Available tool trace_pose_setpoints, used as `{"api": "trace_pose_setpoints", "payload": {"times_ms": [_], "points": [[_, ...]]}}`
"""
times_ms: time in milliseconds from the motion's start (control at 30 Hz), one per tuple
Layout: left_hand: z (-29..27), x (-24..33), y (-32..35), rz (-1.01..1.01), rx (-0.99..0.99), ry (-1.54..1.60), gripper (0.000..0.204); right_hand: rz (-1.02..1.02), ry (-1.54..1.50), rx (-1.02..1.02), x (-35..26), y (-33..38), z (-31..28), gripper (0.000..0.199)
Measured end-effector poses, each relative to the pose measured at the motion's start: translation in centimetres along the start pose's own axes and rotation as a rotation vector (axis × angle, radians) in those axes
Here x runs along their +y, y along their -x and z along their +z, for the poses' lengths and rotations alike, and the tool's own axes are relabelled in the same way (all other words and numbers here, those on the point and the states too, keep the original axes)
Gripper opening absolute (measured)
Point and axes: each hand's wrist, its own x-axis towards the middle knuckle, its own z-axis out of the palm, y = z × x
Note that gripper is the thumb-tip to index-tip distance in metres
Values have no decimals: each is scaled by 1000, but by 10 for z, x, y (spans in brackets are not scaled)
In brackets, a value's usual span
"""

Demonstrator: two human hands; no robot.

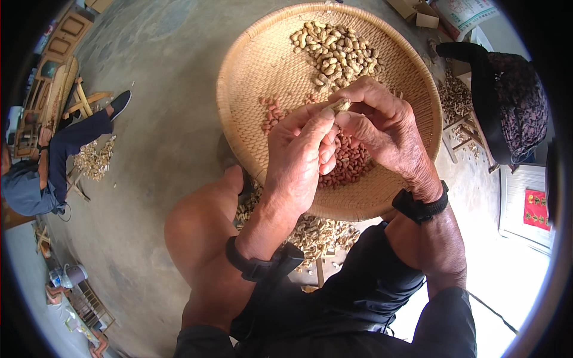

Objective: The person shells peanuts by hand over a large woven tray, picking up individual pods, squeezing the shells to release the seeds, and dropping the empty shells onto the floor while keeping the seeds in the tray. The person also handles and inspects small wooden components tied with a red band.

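Note:
Between the fingertips of both hands is a peanut [340,105] in its pale shell. My left hand [301,149] pinches one end with thumb and forefinger, its other fingers curled inward. The thumb and fingers of my right hand [385,128] close on the other end. Both hands are held over a round woven basket [250,71]. Unshelled peanuts [340,53] are heaped at its far side. Reddish shelled kernels [349,164] lie below my hands, partly hidden by them, with a smaller group of kernels [273,113] to the left.
Broken shells [322,235] are piled on the floor beneath the basket's near edge. At left a person [65,149] sits near another shell heap [95,158]. Someone in a dark patterned top [513,101] sits at right, beside a wooden stool [471,134]. A cardboard box [418,13] stands at the far right.

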Motion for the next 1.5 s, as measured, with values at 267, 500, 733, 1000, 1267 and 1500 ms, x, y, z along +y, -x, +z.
{"api": "trace_pose_setpoints", "payload": {"times_ms": [267,500,733,1000,1267,1500], "points": [[0,-3,0,3,19,-5,27,-132,-53,72,5,-2,6,21],[5,-2,2,34,84,-107,25,-185,91,88,4,-3,10,20],[0,-6,4,86,25,-191,19,-235,227,114,0,-2,11,16],[-1,-11,5,87,17,-248,25,-267,271,167,0,2,15,15],[-7,-10,12,99,13,-244,25,-247,265,209,-4,8,25,15],[5,-3,34,76,11,-254,23,-62,25,206,-21,30,33,17]]}}
